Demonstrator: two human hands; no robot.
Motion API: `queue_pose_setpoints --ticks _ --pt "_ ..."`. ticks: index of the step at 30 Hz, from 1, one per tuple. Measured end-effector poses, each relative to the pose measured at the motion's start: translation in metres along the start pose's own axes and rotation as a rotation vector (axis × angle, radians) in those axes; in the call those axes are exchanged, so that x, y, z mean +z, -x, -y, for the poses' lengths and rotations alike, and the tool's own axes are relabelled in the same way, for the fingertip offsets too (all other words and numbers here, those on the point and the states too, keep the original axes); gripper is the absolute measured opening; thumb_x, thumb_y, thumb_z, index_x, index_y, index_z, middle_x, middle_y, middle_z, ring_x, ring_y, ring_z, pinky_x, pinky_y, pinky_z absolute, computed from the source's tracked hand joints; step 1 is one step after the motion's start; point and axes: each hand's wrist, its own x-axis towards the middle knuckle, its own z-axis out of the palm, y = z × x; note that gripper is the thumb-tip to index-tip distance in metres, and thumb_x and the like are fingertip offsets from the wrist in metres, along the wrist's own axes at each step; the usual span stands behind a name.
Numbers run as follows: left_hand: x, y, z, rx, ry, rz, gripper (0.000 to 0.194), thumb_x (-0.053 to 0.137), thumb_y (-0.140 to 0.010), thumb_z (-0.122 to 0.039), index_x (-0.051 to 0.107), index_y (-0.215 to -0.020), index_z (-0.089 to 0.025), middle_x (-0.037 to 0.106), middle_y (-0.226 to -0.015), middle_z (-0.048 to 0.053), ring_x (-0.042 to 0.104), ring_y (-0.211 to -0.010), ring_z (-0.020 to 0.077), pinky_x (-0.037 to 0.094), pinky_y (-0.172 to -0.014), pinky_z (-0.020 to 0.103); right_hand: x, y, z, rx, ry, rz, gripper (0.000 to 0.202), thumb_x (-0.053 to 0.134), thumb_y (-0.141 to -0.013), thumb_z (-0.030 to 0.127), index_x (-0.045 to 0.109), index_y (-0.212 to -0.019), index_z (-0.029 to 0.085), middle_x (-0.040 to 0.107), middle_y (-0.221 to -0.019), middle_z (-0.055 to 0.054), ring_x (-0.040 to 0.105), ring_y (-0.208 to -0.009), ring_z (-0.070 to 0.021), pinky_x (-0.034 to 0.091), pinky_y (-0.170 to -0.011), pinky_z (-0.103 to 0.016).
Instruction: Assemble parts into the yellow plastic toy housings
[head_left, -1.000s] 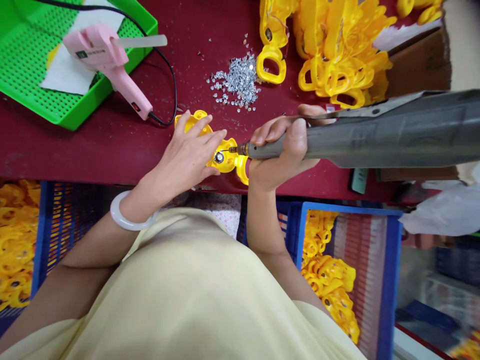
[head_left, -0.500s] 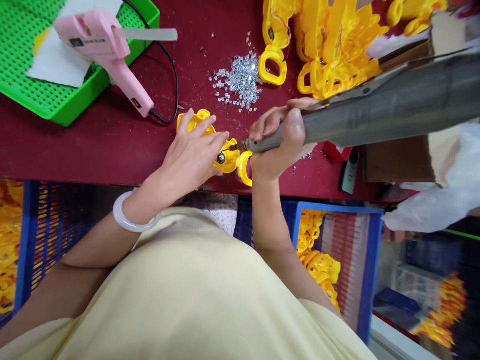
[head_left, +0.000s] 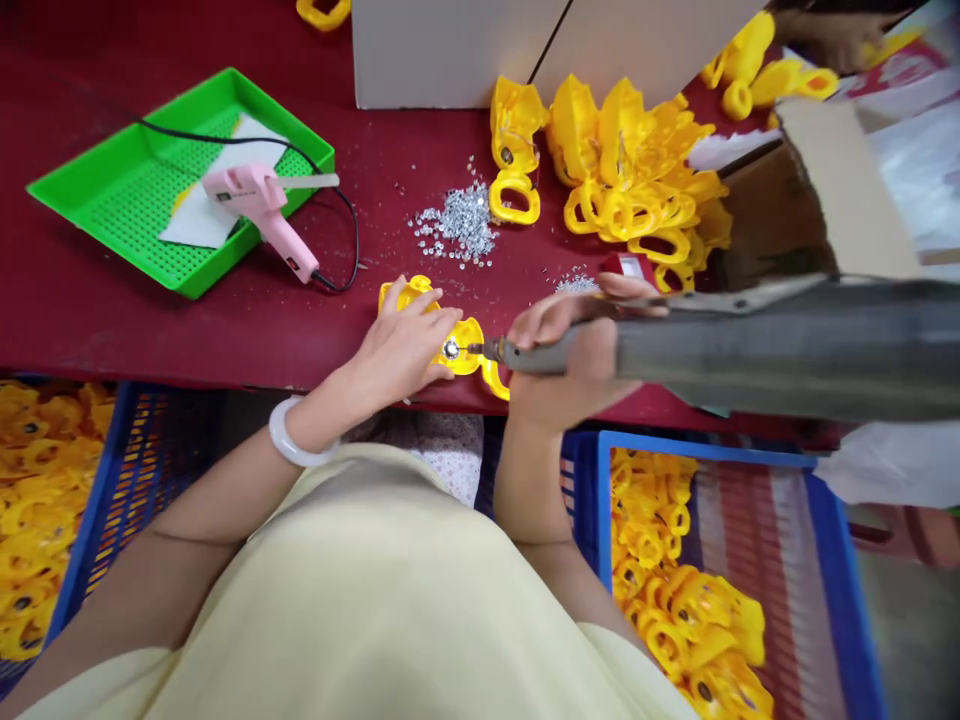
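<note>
Near the table's front edge, my left hand [head_left: 405, 350] presses a yellow plastic shell [head_left: 469, 362] down on the dark red cloth, its fingers over the part's left half. A round silvery piece [head_left: 451, 348] sits inside the shell. My right hand [head_left: 559, 365] is wrapped round a grey power screwdriver [head_left: 750, 345] held nearly level. Its bit meets the shell beside the silvery piece; whether a screw is on the tip I cannot tell. Behind my hands lies a heap of small silvery screws [head_left: 461, 222].
A pink glue gun [head_left: 262, 205] rests on a green tray [head_left: 187, 278] at left. Yellow shells [head_left: 622, 150] pile up at back right beside an open carton [head_left: 840, 190]. Blue crates [head_left: 607, 520] of yellow parts stand below the table. Another person's hand [head_left: 844, 40] shows at far right.
The view has shifted, showing more of the table's back. My left hand still presses the shell, and the screwdriver bit stays at it, with the tool's body now closer to level.
</note>
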Motion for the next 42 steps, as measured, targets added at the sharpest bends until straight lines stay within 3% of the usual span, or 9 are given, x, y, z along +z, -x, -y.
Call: queue_pose_setpoints --ticks 4,9,14,18,21,25,29,35,42 --pt "-0.008 -0.020 -0.002 -0.011 -0.066 0.019 0.053 0.074 -0.079 -0.023 0.058 -0.129 -0.014 0.062 -0.132 0.018 0.050 -0.131 0.0368 0.023 -0.115 0.061 -0.030 0.002 0.031 0.017 -0.031 0.100 0.024 0.070 -0.075 0.043 0.062 -0.094 0.032 0.045 -0.059 0.006 0.044 -0.046 -0.0127 0.038 -0.041 -0.027" --pt "-0.022 -0.084 0.027 -0.102 -0.212 0.049 0.023 0.063 -0.083 -0.018 0.070 -0.105 -0.016 0.072 -0.099 0.009 0.066 -0.099 0.0244 0.046 -0.093 0.038 -0.071 0.016 0.042 0.114 0.002 0.099 0.026 0.067 -0.077 0.042 0.067 -0.098 0.028 0.046 -0.062 0.005 0.048 -0.049 -0.0109 0.040 -0.041 -0.023" --pt "0.001 -0.136 0.044 -0.201 -0.425 0.184 0.019 0.065 -0.077 -0.012 0.072 -0.095 -0.012 0.070 -0.090 0.014 0.066 -0.090 0.0269 0.049 -0.080 0.036 -0.098 0.026 0.041 0.130 0.032 0.132 0.040 0.068 -0.078 0.053 0.068 -0.106 0.026 0.058 -0.063 0.003 0.055 -0.053 -0.0136 0.046 -0.048 -0.026" --pt "0.024 -0.152 0.050 -0.188 -0.462 0.182 0.018 0.062 -0.076 -0.009 0.073 -0.089 -0.014 0.069 -0.084 0.013 0.064 -0.090 0.0274 0.049 -0.079 0.038 -0.108 0.028 0.036 0.171 0.039 0.161 0.042 0.068 -0.077 0.057 0.067 -0.107 0.028 0.053 -0.055 0.005 0.050 -0.044 -0.0132 0.042 -0.041 -0.026" --pt "0.022 -0.154 0.048 -0.226 -0.371 0.139 0.018 0.061 -0.076 -0.008 0.072 -0.088 -0.014 0.069 -0.084 0.014 0.064 -0.092 0.0296 0.048 -0.082 0.042 -0.112 0.028 0.033 0.158 0.027 0.183 0.042 0.076 -0.071 0.051 0.067 -0.105 0.029 0.050 -0.055 0.007 0.049 -0.044 -0.0122 0.040 -0.040 -0.024" --pt "-0.006 -0.123 0.018 -0.219 -0.137 0.028 0.015 0.061 -0.079 -0.012 0.070 -0.089 -0.017 0.068 -0.083 0.009 0.065 -0.091 0.0266 0.046 -0.086 0.042 -0.113 0.027 0.034 0.218 0.058 0.241 0.039 0.078 -0.071 0.039 0.064 -0.106 0.029 0.057 -0.062 0.005 0.058 -0.054 -0.0137 0.049 -0.051 -0.027" --pt "-0.027 -0.044 -0.031 -0.220 0.522 -0.023 0.004 0.064 -0.081 -0.021 0.068 -0.082 -0.019 0.066 -0.076 0.003 0.061 -0.074 0.0170 0.047 -0.073 0.031 -0.101 0.026 0.030 0.209 0.038 0.192 0.029 0.073 -0.077 0.040 0.064 -0.102 0.027 0.055 -0.060 0.006 0.056 -0.051 -0.0129 0.048 -0.049 -0.026" --pt "0.006 0.045 -0.051 -0.684 1.336 0.137 0.012 0.069 -0.081 -0.028 0.065 -0.079 -0.016 0.066 -0.070 0.001 0.053 -0.057 0.0085 0.041 -0.055 0.021 -0.064 0.024 0.031 0.065 -0.031 0.026 0.019 0.064 -0.077 0.031 0.067 -0.095 0.026 0.039 -0.050 0.009 0.037 -0.036 -0.0081 0.033 -0.034 -0.021" --pt "0.026 0.053 -0.041 -0.922 1.740 0.124 0.018 0.074 -0.079 -0.024 0.062 -0.075 -0.012 0.061 -0.069 0.000 0.052 -0.057 0.0051 0.041 -0.055 0.016 -0.041 0.028 0.064 0.085 -0.054 0.131 0.020 0.061 -0.079 0.033 0.067 -0.098 0.027 0.036 -0.048 0.011 0.035 -0.032 -0.0074 0.035 -0.031 -0.021"
